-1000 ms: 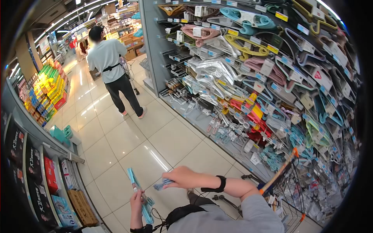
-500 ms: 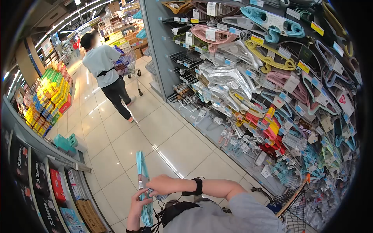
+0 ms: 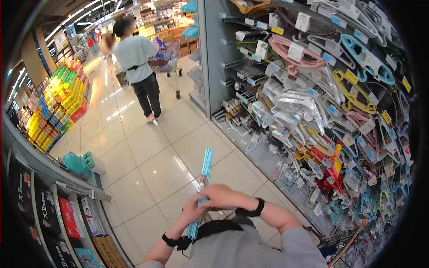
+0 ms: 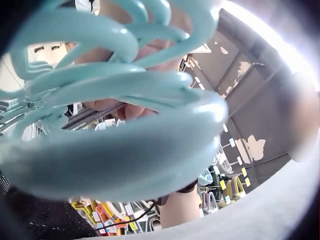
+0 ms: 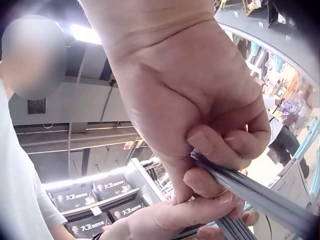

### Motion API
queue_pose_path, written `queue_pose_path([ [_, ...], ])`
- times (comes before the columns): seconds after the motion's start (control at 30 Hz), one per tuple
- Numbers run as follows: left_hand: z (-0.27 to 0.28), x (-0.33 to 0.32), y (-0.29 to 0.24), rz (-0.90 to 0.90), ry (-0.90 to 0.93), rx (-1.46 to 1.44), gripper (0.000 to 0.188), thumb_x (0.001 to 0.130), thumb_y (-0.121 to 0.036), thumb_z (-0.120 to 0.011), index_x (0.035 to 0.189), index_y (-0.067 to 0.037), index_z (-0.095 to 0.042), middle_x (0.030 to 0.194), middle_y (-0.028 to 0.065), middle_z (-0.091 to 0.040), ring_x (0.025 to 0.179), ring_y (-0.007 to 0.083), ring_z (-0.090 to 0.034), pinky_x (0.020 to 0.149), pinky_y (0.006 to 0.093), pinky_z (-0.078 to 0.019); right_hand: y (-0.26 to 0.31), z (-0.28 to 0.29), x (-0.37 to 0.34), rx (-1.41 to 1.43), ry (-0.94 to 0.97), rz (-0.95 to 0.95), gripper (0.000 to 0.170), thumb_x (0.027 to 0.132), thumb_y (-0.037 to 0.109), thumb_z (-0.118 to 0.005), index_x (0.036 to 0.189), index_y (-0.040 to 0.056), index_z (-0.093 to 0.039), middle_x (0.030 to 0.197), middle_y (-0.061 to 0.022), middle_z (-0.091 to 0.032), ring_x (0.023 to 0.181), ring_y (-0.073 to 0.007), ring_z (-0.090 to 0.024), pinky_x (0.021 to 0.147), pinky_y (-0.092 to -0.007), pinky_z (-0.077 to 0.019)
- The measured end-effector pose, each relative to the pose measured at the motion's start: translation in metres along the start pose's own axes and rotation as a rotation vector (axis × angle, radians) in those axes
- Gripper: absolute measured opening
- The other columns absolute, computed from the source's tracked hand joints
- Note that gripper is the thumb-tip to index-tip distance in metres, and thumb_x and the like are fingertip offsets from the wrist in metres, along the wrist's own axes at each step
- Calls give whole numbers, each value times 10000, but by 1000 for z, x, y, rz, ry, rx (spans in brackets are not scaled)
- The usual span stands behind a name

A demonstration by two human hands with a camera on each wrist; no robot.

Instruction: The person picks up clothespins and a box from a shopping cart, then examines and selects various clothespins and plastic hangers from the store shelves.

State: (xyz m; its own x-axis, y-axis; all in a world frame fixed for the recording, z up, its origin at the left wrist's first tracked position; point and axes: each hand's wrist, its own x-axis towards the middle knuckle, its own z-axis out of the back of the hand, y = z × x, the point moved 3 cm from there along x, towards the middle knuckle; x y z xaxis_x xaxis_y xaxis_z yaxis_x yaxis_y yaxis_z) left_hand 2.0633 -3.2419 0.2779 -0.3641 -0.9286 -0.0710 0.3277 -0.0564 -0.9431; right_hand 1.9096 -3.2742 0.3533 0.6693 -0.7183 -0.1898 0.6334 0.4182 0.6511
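In front of the torso, a bundle of light blue clothes hangers point(image 3: 207, 163) with a paper label slants upward in the head view. My left hand point(image 3: 192, 211) holds this bundle around its lower middle. Close to the left wrist camera, the hangers' thick blue ends point(image 4: 100, 167) cover much of the left fingers. My right hand point(image 5: 200, 95) has its fingers curled round a thin sheaf of grey-blue hangers point(image 5: 265, 200). Both hands meet at the bundle, and the left fingers point(image 5: 170, 220) lie just beneath the right ones.
A shelf wall packed with hangers point(image 3: 308, 107) fills the right side. Shelves of black boxes point(image 3: 27, 192) line the left. A person in black trousers point(image 3: 136, 58) stands ahead in the tiled aisle by a shopping cart point(image 3: 172, 58). Another cart point(image 3: 339, 250) is at lower right.
Both hands and the light blue hangers have moved right in the head view. My right hand, apart from the left at first, has come against it. The view has turned left.
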Motion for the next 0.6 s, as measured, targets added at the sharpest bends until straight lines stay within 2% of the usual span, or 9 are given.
queue_pose_path([
  [0.17,67,37,-7,78,-56,-76,181,851,-116,-702,1009,-33,-678,855,106,-605,812,216,-573,725,329,-461,10,94,95,213,-127,84,433,828,408,-699,1035,40,-599,905,-152,-656,813,-344,-637,709,-430,-488],
  [0.2,79,46,16,54,-64,-67,148,851,-119,-712,948,-16,-667,832,76,-581,786,181,-545,694,311,-443,13,124,124,22,-230,25,513,817,409,-713,1128,31,-560,952,-159,-651,845,-351,-634,723,-441,-486],
  [0.27,103,48,31,82,-126,-15,140,849,-117,-714,924,-12,-660,824,70,-577,775,170,-541,679,305,-436,17,193,202,56,-663,163,663,817,399,-701,1291,34,-416,967,-192,-650,883,-392,-624,767,-481,-487],
  [0.3,117,58,26,85,-220,34,136,848,-115,-716,901,-7,-652,817,64,-574,764,158,-538,664,299,-428,22,234,239,36,-753,103,641,821,357,-682,1295,32,-398,938,-196,-663,886,-401,-630,752,-492,-498],
  [0.4,146,80,36,86,-310,11,122,854,-104,-706,900,-3,-654,783,34,-567,725,132,-522,639,285,-417,-11,328,355,-148,-690,-251,919,781,212,-658,1474,-89,-133,965,-215,-685,908,-372,-670,774,-448,-544],
  [0.43,153,93,35,76,-308,16,122,854,-104,-706,900,-3,-654,783,34,-567,725,132,-522,639,285,-417,-30,338,378,-120,-813,-351,811,764,201,-657,1413,-110,-284,995,-214,-685,925,-375,-674,794,-450,-542],
  [0.5,173,101,43,295,-392,-90,108,868,-92,-684,901,4,-648,748,2,-561,702,111,-513,627,262,-408,-46,341,421,-147,-687,-326,655,790,250,-654,1335,-50,-447,1028,-205,-681,970,-379,-664,817,-472,-534],
  [0.57,188,112,48,347,-451,-71,96,880,-91,-669,890,3,-649,736,-9,-561,673,93,-499,607,254,-400,-60,307,442,-165,-426,-30,535,815,334,-661,1240,26,-556,1035,-193,-678,972,-371,-657,812,-486,-530],
  [0.6,195,127,52,371,-514,-56,93,891,-89,-654,879,2,-650,724,-19,-560,644,75,-485,587,247,-393,-81,272,445,-203,-436,153,558,836,419,-655,1269,87,-535,1009,-198,-674,954,-357,-654,786,-484,-528],
])
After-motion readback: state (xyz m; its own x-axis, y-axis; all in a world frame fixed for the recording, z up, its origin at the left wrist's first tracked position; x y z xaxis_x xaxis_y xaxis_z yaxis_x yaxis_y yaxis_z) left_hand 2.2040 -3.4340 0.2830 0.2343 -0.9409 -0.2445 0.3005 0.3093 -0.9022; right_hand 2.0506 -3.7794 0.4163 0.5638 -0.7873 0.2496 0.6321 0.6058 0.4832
